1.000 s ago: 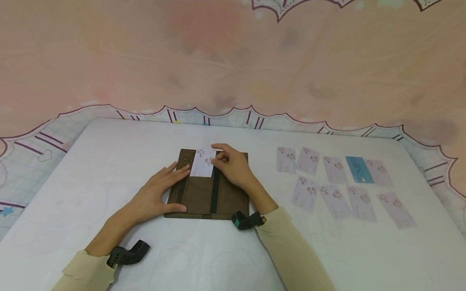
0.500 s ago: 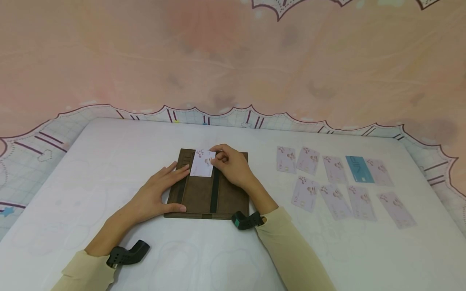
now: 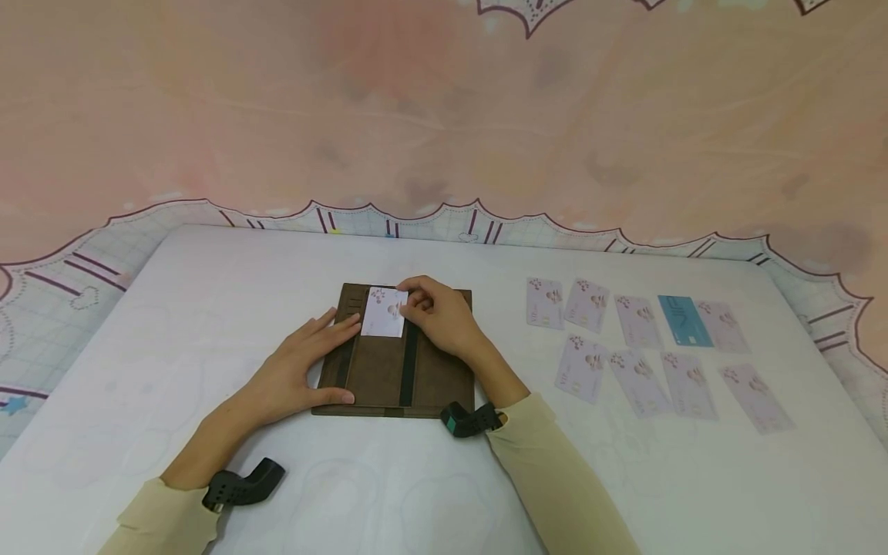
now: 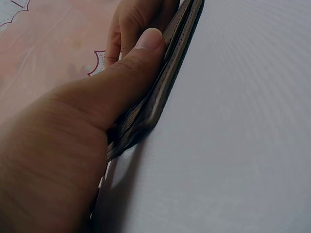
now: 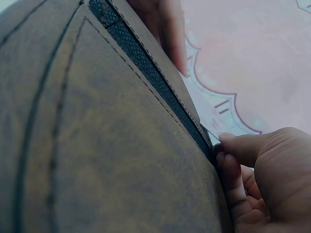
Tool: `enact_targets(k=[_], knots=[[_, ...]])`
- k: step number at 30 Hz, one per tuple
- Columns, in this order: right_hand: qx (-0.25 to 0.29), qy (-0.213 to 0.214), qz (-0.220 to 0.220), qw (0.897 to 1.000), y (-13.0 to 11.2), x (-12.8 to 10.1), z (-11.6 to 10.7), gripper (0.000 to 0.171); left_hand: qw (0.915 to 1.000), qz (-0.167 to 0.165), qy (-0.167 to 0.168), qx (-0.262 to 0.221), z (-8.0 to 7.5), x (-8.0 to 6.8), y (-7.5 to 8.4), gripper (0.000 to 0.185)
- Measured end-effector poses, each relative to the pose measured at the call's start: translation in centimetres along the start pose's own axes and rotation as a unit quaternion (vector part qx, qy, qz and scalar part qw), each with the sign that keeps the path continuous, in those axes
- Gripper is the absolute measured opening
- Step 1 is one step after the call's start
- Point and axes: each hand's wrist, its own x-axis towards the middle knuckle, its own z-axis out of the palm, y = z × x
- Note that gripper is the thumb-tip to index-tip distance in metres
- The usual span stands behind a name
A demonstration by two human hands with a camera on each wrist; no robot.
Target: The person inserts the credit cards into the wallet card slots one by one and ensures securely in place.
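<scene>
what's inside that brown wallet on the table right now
One pale card sticks halfway out of a slot in the open brown wallet, pinched by the right hand. The left hand presses the wallet's left side. The card's lower part and the other slots' contents are hidden.

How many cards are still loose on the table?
10: four pale cards and one blue card in the far row, five pale in the near row. Another is held at the wallet.

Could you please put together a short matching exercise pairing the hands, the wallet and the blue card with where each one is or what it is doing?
Things:
1. left hand
2. right hand
3. brown wallet
4. blue card

States:
A. lies among the pale cards on the right
B. pinches a pale card at the wallet's top
C. lies open on the white table
D. rests flat on the wallet's left side

Pairs: 1-D, 2-B, 3-C, 4-A
</scene>
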Motion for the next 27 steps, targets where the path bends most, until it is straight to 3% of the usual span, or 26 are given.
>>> enact_targets(k=[15, 27], knots=[[0.002, -0.011, -0.002, 1.000, 0.06, 0.01, 0.01, 0.026, 1.0000, -0.002, -0.001, -0.004, -0.07, -0.04, 0.12, 0.090], [0.006, -0.023, -0.008, 1.000, 0.19, -0.01, -0.10, 0.025, 0.9995, 0.030, -0.001, 0.013, -0.02, -0.08, -0.06, 0.102]])
